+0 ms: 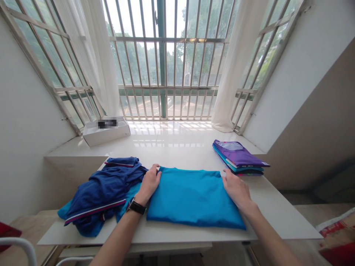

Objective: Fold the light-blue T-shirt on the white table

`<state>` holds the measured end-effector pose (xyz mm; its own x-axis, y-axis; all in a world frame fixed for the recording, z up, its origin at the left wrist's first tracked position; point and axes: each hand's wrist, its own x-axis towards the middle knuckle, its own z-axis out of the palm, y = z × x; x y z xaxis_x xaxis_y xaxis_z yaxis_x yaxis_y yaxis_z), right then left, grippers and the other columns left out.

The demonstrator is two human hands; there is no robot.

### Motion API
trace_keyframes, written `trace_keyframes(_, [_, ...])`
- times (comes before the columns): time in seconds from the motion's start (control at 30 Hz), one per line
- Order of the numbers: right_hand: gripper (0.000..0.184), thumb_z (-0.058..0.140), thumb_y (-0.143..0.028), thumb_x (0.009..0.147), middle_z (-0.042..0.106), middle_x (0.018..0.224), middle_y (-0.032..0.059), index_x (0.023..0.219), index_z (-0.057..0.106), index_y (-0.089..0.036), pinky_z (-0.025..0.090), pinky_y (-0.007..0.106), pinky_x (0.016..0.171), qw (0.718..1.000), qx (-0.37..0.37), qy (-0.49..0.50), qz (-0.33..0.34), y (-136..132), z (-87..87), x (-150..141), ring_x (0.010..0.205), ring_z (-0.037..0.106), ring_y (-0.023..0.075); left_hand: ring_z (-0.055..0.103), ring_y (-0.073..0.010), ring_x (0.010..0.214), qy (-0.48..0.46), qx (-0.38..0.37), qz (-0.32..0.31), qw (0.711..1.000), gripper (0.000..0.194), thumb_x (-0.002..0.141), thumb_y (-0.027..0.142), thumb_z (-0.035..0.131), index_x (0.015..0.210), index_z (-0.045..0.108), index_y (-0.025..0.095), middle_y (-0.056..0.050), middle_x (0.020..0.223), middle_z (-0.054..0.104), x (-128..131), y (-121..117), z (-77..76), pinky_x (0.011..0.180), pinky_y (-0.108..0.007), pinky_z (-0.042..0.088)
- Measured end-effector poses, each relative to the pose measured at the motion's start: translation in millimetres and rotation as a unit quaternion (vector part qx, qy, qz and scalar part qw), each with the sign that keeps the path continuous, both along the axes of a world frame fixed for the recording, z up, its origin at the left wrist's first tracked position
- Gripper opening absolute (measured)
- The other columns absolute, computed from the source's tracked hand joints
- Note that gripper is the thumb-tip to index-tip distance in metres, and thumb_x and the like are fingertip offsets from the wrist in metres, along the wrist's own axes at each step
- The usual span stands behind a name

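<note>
A bright blue shirt, folded into a flat wide rectangle, lies in front of me on the white table. My left hand, with a black watch on the wrist, pinches its far left corner. At the far right corner, the fingers of my right hand are closed on the same shirt. The fingertips are partly hidden behind the cloth edge. Just left of my left hand is a rumpled heap of dark blue clothing with striped trim, with brighter blue cloth showing under it.
A stack of folded clothes, purple on top, lies at the table's right rear. Behind the table, a white box sits on the windowsill at the left. White curtains hang by the barred window. A white curved rail shows at lower left.
</note>
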<state>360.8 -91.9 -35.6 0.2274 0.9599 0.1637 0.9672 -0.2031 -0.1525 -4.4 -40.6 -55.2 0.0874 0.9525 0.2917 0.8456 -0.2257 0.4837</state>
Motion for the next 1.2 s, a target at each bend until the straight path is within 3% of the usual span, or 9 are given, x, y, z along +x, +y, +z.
trace_keyframes(0.13, [0.04,0.04,-0.034,0.098,0.065,0.125,0.0155,0.129,0.057,-0.016,0.049,0.041,0.094,0.99,0.083,0.012,0.114,-26.1,2.7,-27.7,0.115,0.06,0.0286,0.057,-0.029,0.117,0.104,0.099,-0.072,0.987,0.034,0.093,0.017,0.05,0.127,0.053,0.018,-0.014,0.132,0.056,11.5,-9.7,9.8,0.095,-0.042,0.049])
trace_keyframes(0.23, [0.057,0.042,-0.054,0.096,0.055,0.141,0.0156,0.137,0.055,-0.018,0.041,0.048,0.108,0.982,0.035,0.032,0.183,-45.9,-10.7,-56.8,0.132,0.048,0.0326,0.044,-0.0307,0.133,0.153,0.091,-0.23,0.957,0.035,0.097,0.032,0.051,0.13,0.055,0.023,-0.011,0.143,0.05,25.6,-14.7,12.5,0.108,-0.048,0.04])
trace_keyframes(0.33, [0.071,0.037,-0.067,0.093,0.039,0.155,0.0137,0.147,0.046,-0.023,0.032,0.056,0.113,0.981,-0.039,0.037,0.188,-55.7,-26.6,-76.7,0.143,0.033,0.0368,0.032,-0.0318,0.143,0.177,0.045,-0.305,0.935,0.046,0.1,0.047,0.044,0.141,0.047,0.028,-0.009,0.154,0.04,34.1,-14.7,6.6,0.115,-0.053,0.03])
trace_keyframes(0.53, [0.073,0.03,-0.069,0.093,0.024,0.162,0.0092,0.153,0.032,-0.028,0.018,0.055,0.119,0.972,-0.078,0.02,0.223,-24.7,-35.2,-65.5,0.15,0.016,0.0334,0.019,-0.037,0.148,0.187,-0.031,-0.243,0.951,0.056,0.1,0.058,0.031,0.15,0.036,0.034,-0.007,0.16,0.03,39.1,-5.3,-5.6,0.116,-0.062,0.017])
trace_keyframes(0.73, [0.066,0.031,-0.064,0.096,0.022,0.163,0.0035,0.153,0.03,-0.032,0.015,0.051,0.121,0.94,-0.12,0.0,0.32,48.7,-20.0,-37.5,0.15,0.017,0.0289,0.023,-0.0432,0.144,0.179,-0.082,-0.114,0.974,0.06,0.097,0.061,0.031,0.15,0.038,0.032,-0.01,0.16,0.029,57.9,-6.9,-6.2,0.112,-0.066,0.018])
trace_keyframes(0.83, [0.059,0.03,-0.055,0.098,0.028,0.161,0.0026,0.152,0.036,-0.03,0.016,0.051,0.12,0.946,-0.139,-0.02,0.293,70.1,-9.5,-46.3,0.149,0.021,0.0299,0.027,-0.0434,0.142,0.178,-0.085,-0.1,0.975,0.063,0.096,0.063,0.031,0.15,0.039,0.03,-0.012,0.16,0.028,60.4,-13.7,-5.3,0.11,-0.064,0.023])
trace_keyframes(0.93, [0.061,0.033,-0.054,0.097,0.032,0.159,0.0099,0.147,0.046,-0.021,0.017,0.052,0.118,0.97,-0.119,-0.049,0.206,64.4,-3.4,-72.8,0.149,0.018,0.0342,0.032,-0.0427,0.139,0.196,-0.074,-0.094,0.973,0.063,0.097,0.062,0.032,0.149,0.041,0.029,-0.013,0.159,0.031,56.5,-23.5,-0.9,0.108,-0.063,0.027])
trace_keyframes(1.1, [0.074,0.041,-0.061,0.093,0.027,0.159,0.0213,0.149,0.041,-0.014,0.023,0.053,0.114,0.994,-0.073,-0.029,0.074,15.4,-10.8,-110.0,0.145,0.021,0.0427,0.045,-0.0423,0.128,0.255,-0.046,-0.078,0.963,0.061,0.097,0.058,0.036,0.146,0.047,0.023,-0.018,0.15,0.044,43.8,-50.1,14.6,0.101,-0.057,0.035])
trace_keyframes(1.2, [0.078,0.038,-0.065,0.092,0.029,0.158,0.0229,0.152,0.037,-0.015,0.02,0.058,0.113,0.993,-0.103,-0.011,0.06,-4.7,-21.3,-114.2,0.145,0.022,0.0441,0.053,-0.0399,0.116,0.282,-0.034,-0.076,0.956,0.057,0.097,0.056,0.039,0.14,0.054,0.021,-0.02,0.133,0.057,37.0,-72.6,26.4,0.095,-0.054,0.039])
